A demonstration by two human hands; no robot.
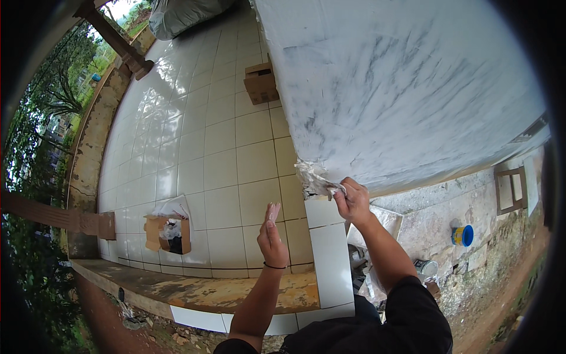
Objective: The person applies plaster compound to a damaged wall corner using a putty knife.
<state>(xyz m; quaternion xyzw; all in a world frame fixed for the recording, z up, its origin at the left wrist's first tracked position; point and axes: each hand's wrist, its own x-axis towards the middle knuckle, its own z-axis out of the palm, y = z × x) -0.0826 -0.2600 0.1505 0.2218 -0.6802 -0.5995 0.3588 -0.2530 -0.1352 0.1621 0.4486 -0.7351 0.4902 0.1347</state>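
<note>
The right hand (pixel 354 200) is pinching a small metal scraper blade (pixel 335 190) between thumb and fingers, pressing it against the ragged, flaking lower corner of the white-painted wall (pixel 413 88). The left hand (pixel 272 239) is hovering open, fingers (pixel 272 212) pressed together and extended, holding nothing, above the glossy white tiled floor (pixel 224 153), left of the blade.

This is an outdoor building site at a house porch under renovation. A freshly plastered white wall (pixel 401 88) rises beside a cream tiled floor (pixel 194 153); torn cardboard boxes (pixel 168 233) lie on the tiles, paint cans (pixel 463 235) sit on bare ground below the wall, and trees (pixel 41 118) stand beyond the floor's edge.
</note>
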